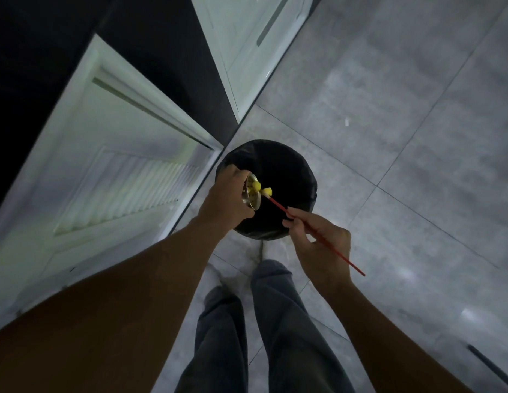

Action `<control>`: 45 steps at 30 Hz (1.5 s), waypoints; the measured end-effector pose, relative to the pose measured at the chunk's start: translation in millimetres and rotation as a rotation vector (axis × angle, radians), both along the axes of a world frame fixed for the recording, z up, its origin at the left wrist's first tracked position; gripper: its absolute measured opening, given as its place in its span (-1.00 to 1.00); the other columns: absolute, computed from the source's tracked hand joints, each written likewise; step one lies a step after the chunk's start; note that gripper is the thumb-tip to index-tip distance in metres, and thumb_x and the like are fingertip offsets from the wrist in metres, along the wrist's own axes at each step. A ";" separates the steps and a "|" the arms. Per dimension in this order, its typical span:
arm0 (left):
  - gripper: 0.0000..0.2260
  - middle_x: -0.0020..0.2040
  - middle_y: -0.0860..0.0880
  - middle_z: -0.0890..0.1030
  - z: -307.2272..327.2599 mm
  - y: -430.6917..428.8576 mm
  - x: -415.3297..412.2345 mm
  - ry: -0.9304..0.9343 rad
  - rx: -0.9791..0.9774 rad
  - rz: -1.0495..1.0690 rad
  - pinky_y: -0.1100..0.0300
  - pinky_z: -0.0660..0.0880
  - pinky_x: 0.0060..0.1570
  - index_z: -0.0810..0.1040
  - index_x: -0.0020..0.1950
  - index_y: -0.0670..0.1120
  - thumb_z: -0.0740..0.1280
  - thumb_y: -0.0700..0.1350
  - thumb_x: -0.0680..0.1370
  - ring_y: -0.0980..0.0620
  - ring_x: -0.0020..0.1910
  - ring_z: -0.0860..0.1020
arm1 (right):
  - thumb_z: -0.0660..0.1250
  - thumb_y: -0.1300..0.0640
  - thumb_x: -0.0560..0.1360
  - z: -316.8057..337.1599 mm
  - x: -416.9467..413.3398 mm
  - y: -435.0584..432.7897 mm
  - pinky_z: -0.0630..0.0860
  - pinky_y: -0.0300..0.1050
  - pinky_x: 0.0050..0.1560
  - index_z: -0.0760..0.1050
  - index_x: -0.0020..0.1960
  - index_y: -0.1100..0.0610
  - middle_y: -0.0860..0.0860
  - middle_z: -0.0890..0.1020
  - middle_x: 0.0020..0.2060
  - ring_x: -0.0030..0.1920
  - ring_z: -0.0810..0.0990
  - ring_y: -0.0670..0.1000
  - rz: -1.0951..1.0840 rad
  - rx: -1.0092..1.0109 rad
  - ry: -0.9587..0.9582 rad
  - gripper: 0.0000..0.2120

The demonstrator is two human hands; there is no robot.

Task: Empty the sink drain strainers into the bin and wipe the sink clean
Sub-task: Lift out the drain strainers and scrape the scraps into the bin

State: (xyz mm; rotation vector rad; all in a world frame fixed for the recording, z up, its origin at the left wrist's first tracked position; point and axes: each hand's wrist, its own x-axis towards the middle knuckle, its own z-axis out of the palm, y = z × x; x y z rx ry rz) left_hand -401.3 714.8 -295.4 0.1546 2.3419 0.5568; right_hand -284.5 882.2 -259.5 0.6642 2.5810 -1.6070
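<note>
You tip the metal drain strainer (pixel 251 195), gripped in your left hand (pixel 228 198), over the black-lined bin (pixel 287 171); your right hand (pixel 318 242) pinches a red stick (pixel 318 236), prying yellow scraps (pixel 261 188) loose. Next, scrape out whatever remains.

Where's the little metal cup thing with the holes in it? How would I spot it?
Find the round black bin on the grey tiled floor by the white cabinet doors. Over its left rim, the left hand holds the strainer tipped sideways. It is the only shiny metal thing there, dotted with holes, with yellow scraps at its mouth, where the red stick in the right hand pokes.
</note>
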 end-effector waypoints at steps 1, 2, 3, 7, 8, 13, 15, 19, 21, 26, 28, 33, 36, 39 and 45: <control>-0.30 0.36 -0.04 0.38 -0.5 0.2 0.1 -0.003 -0.005 0.003 0.01 0.51 0.25 0.39 0.43 -0.06 0.59 -0.15 0.34 -0.06 0.34 0.43 | 0.39 0.31 0.54 0.1 0.8 -0.4 0.65 -0.22 0.02 0.68 0.12 0.18 0.02 0.75 -0.07 -0.08 0.73 -0.10 0.005 -0.007 0.018 -0.81; -0.29 0.36 -0.04 0.38 -0.8 0.9 0.1 -0.005 -0.008 0.007 0.01 0.51 0.25 0.39 0.44 -0.06 0.59 -0.15 0.34 -0.07 0.34 0.42 | 0.40 0.33 0.54 -0.1 1.1 -1.2 0.65 -0.24 0.01 0.68 0.12 0.18 0.03 0.75 -0.07 -0.09 0.73 -0.09 0.017 -0.024 0.029 -0.81; -0.28 0.37 -0.04 0.38 -0.8 1.8 -0.3 -0.008 -0.009 0.010 0.01 0.51 0.25 0.39 0.44 -0.06 0.60 -0.15 0.34 -0.07 0.34 0.42 | 0.40 0.34 0.53 -0.5 0.7 -2.8 0.64 -0.26 0.00 0.68 0.12 0.17 0.03 0.75 -0.07 -0.09 0.73 -0.09 0.039 -0.040 0.032 -0.80; -0.27 0.37 -0.05 0.37 -2.2 5.7 -0.5 -0.012 -0.010 0.002 -0.01 0.52 0.27 0.38 0.46 -0.06 0.60 -0.15 0.34 -0.07 0.35 0.42 | 0.40 0.31 0.55 -7.8 -2.7 -7.8 0.66 -0.19 0.04 0.64 0.16 0.06 0.01 0.74 -0.03 -0.06 0.73 -0.08 0.100 -0.051 -0.012 -0.75; -0.27 0.38 -0.05 0.37 -2.8 5.9 -0.7 -0.008 -0.012 -0.002 0.00 0.52 0.27 0.38 0.45 -0.06 0.60 -0.14 0.35 -0.07 0.35 0.42 | 0.39 0.29 0.56 -10.9 -3.3 -6.6 0.68 -0.13 0.03 0.65 0.16 0.08 0.03 0.74 -0.02 -0.06 0.73 -0.06 0.084 -0.060 -0.028 -0.77; -0.24 0.41 -0.06 0.36 -4.6 4.0 -1.5 -0.029 -0.034 -0.001 0.00 0.51 0.29 0.35 0.49 -0.06 0.60 -0.12 0.36 -0.08 0.38 0.41 | 0.39 0.26 0.56 -17.0 -0.1 9.3 0.68 -0.11 0.04 0.67 0.17 0.15 0.03 0.74 -0.04 -0.05 0.73 -0.08 -0.011 -0.060 -0.042 -0.79; -0.23 0.42 -0.06 0.35 -5.2 4.6 -2.1 -0.049 -0.048 0.002 -0.03 0.50 0.32 0.32 0.51 -0.06 0.59 -0.12 0.38 -0.09 0.39 0.40 | 0.41 0.28 0.55 -16.1 2.1 12.3 0.67 -0.18 0.04 0.67 0.15 0.16 0.01 0.75 -0.05 -0.05 0.73 -0.12 0.001 -0.052 -0.019 -0.80; -0.20 0.44 -0.08 0.35 -7.5 9.1 -3.7 -0.068 -0.060 -0.001 -0.05 0.47 0.36 0.28 0.54 -0.08 0.59 -0.14 0.38 -0.10 0.43 0.37 | 0.41 0.33 0.54 -16.3 -3.9 3.8 0.67 -0.14 0.04 0.68 0.13 0.20 0.02 0.75 -0.06 -0.05 0.74 -0.10 0.079 -0.153 -0.029 -0.80; -0.22 0.42 -0.09 0.39 -8.4 11.5 -3.3 -0.063 -0.040 0.015 -0.02 0.46 0.37 0.30 0.51 -0.08 0.59 -0.16 0.37 -0.10 0.42 0.38 | 0.39 0.34 0.55 -19.6 -9.2 -2.3 0.69 -0.07 -0.01 0.68 0.12 0.20 0.04 0.75 -0.09 -0.09 0.75 -0.03 0.099 -0.162 -0.056 -0.81; -0.32 0.33 -0.09 0.45 -11.0 10.8 -2.6 -0.046 -0.049 0.028 0.02 0.50 0.27 0.38 0.40 -0.08 0.61 -0.14 0.35 -0.10 0.33 0.45 | 0.39 0.34 0.55 -25.3 -12.3 -0.8 0.70 -0.02 -0.15 0.68 0.05 0.10 0.02 0.75 -0.19 -0.22 0.74 0.06 0.047 -0.151 -0.066 -0.81; -0.31 0.33 -0.09 0.44 -11.9 9.3 -2.6 -0.053 -0.054 0.040 0.01 0.51 0.26 0.39 0.40 -0.08 0.61 -0.14 0.35 -0.10 0.32 0.46 | 0.39 0.31 0.55 -25.9 -8.6 2.5 0.70 -0.11 -0.08 0.68 0.07 0.09 -0.01 0.75 -0.15 -0.18 0.75 -0.01 0.030 -0.142 -0.065 -0.82; -0.27 0.36 -0.09 0.42 -14.3 12.3 -1.9 -0.070 -0.072 0.042 -0.05 0.51 0.29 0.38 0.44 -0.09 0.61 -0.17 0.33 -0.11 0.37 0.42 | 0.38 0.26 0.55 -30.4 -4.1 2.4 0.70 -0.09 -0.03 0.68 0.08 0.19 0.03 0.75 -0.10 -0.11 0.75 -0.06 0.103 -0.178 -0.052 -0.85; -0.26 0.38 -0.10 0.41 -14.7 13.2 -1.1 -0.077 -0.060 0.044 -0.04 0.49 0.32 0.38 0.45 -0.10 0.61 -0.18 0.34 -0.11 0.38 0.41 | 0.37 0.30 0.56 -37.4 -8.4 -0.6 0.71 -0.06 -0.14 0.68 0.03 0.20 0.05 0.74 -0.17 -0.20 0.74 0.00 0.096 -0.192 -0.144 -0.88; -0.27 0.39 -0.10 0.40 -14.2 11.7 -1.3 -0.093 -0.063 0.049 -0.07 0.48 0.34 0.38 0.46 -0.10 0.60 -0.17 0.35 -0.11 0.39 0.42 | 0.38 0.30 0.56 -43.0 -9.5 4.8 0.70 -0.13 -0.13 0.68 0.01 0.15 0.01 0.74 -0.19 -0.19 0.73 0.01 0.039 -0.241 -0.172 -0.87; -0.28 0.40 -0.11 0.40 -13.2 9.2 -1.4 -0.115 -0.061 0.072 -0.09 0.49 0.33 0.38 0.47 -0.10 0.59 -0.17 0.36 -0.13 0.37 0.44 | 0.38 0.15 0.54 -43.0 -0.8 16.3 0.67 -0.11 0.02 0.70 0.09 0.12 -0.04 0.76 -0.07 -0.08 0.75 -0.03 -0.023 -0.260 -0.150 -0.82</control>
